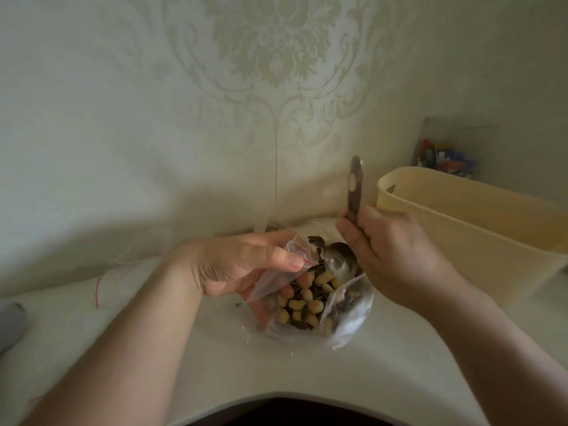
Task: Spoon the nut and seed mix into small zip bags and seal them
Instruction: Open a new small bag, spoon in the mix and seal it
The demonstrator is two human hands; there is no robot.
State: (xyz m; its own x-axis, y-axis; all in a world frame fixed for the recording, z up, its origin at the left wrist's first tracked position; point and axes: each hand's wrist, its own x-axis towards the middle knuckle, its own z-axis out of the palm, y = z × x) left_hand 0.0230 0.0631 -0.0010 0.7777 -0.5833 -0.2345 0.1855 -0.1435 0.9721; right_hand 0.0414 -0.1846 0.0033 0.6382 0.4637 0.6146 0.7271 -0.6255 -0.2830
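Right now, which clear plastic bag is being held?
The small clear zip bag with the red strip, pinched by the left hand. The large clear bag of nut and seed mix lies open on the table; the empty zip bag lies far left.

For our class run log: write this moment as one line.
left hand: holds small zip bag | right hand: grips spoon | spoon bowl: over nut mix

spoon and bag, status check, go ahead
Left hand pinches small zip bag open. Right hand grips spoon, bowl in the nut mix. Bag unsealed. Nothing blocking.

Basket (479,229) — perhaps pens (442,159) — blurred
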